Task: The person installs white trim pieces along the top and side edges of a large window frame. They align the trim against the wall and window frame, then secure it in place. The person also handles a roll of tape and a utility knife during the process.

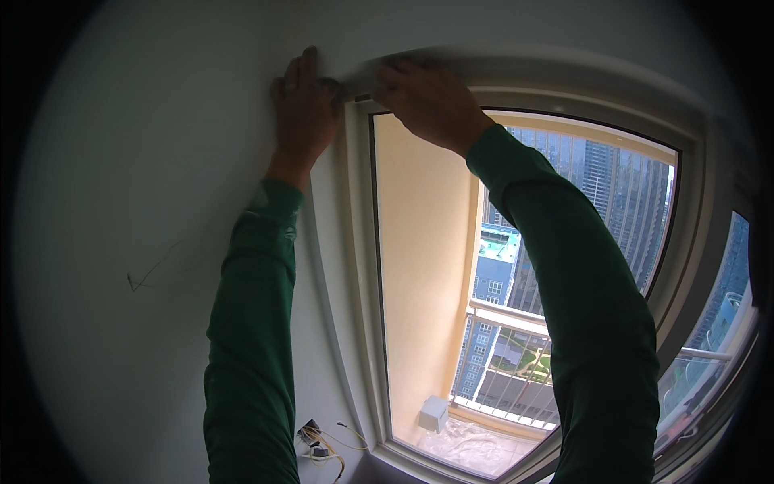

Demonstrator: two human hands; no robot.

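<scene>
Both my arms, in green sleeves, reach up to the upper left corner of the window frame. My left hand lies against the wall beside that corner, its fingers stretched up and apart and its thumb toward the frame. My right hand is at the top of the frame, a little to the right, with its fingers bent and pressed together. What those fingers hold, if anything, is hidden in shadow. A blurred dark band runs along the frame's top edge between the two hands.
Below left, yellow wires stick out of a wall box. A thin dark wire or mark shows on the left wall. Beyond the glass are a balcony railing, a pale box, crumpled clear plastic sheeting and tall buildings.
</scene>
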